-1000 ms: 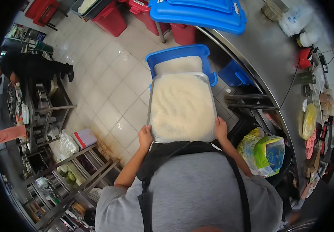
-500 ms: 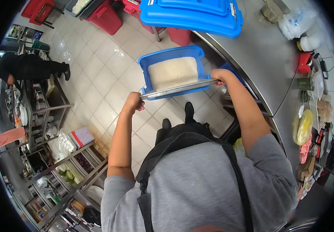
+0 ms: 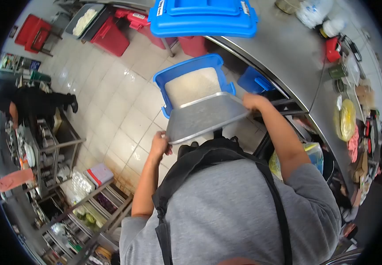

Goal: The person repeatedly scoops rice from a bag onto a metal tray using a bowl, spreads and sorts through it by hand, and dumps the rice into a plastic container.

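A metal tray (image 3: 206, 117), bare on its inner face, hangs tilted between my two hands. My left hand (image 3: 159, 144) is closed on its near left corner. On the right end of the tray, my right hand (image 3: 254, 102) grips the edge, slightly blurred. Just beyond the tray stands a blue bin (image 3: 159, 81) on the floor. Pale grain-like material (image 3: 192, 85) fills much of the bin, and the tray's far edge overlaps the bin's near side.
A steel counter (image 3: 284, 48) runs along the right, with a blue lid (image 3: 202, 30) at its far end. Red bins (image 3: 113, 37) stand beyond. Metal shelving (image 3: 98, 207) is at lower left. Another person (image 3: 36, 102) is at the far left.
The tray held the pale material, was tipped up on edge over the bin, and now shows its bare inner face. My hands moved forward with it, then partly back toward my body.
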The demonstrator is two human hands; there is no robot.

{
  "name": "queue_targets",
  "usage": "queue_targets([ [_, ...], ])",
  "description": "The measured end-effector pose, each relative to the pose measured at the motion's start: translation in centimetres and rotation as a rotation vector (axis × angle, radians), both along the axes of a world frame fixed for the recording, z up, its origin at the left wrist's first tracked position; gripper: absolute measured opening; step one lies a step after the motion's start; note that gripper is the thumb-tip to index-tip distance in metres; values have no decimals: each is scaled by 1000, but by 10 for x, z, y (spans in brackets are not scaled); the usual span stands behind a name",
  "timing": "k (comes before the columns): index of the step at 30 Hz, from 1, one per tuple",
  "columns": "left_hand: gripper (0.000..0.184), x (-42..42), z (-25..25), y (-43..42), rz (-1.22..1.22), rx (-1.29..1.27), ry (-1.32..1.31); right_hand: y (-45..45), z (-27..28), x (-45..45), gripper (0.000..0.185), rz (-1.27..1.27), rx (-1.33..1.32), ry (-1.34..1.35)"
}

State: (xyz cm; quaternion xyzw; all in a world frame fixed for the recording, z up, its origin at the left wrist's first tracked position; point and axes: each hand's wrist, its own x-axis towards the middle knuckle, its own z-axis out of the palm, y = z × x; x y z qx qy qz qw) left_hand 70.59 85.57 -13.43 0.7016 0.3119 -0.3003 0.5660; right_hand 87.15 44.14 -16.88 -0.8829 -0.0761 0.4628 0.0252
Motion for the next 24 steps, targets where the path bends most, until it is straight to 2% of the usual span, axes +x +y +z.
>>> queue_targets([
  [1,53,-9,-6,3,-7,-42,15,-2,-7,-25,32,-45,48,-149],
  [2,55,-19,-14,7,45,-85,-6,2,-4,-42,32,-58,44,-150],
  [4,57,-45,-31,12,121,-151,-23,12,1,-98,33,-310,73,-378],
  [5,58,-62,-41,16,147,-171,-19,18,-1,-124,37,-331,64,-448],
  [6,55,-82,-58,23,-36,-77,-63,23,-12,-152,43,-325,56,-570],
  [8,48,-138,-141,56,-158,-161,-147,39,-1,-205,54,-419,151,-658],
  [9,43,-153,-181,68,-99,-346,-174,49,14,-230,53,-484,221,-731],
  [11,37,-157,-141,50,-21,-386,-306,57,10,-276,52,-575,324,-935],
  [12,36,-148,-139,51,-129,-337,-401,56,8,-294,52,-611,304,-950],
  [13,36,-139,-137,50,-168,-350,-400,50,7,-313,51,-670,294,-1045],
  [16,32,-85,-60,2,-271,-373,-369,31,20,-350,50,-825,257,-1209],
  [19,30,-20,-30,-47,-458,-448,-422,1,47,-346,46,-947,223,-1328],
  [21,24,27,-26,-85,-491,-409,-442,-29,60,-327,42,-1109,244,-1317],
  [23,23,66,7,-131,-502,-491,-386,-66,43,-311,43,-1267,293,-1332],
  [24,23,80,23,-152,-499,-512,-407,-76,45,-308,45,-1335,422,-1385],
])
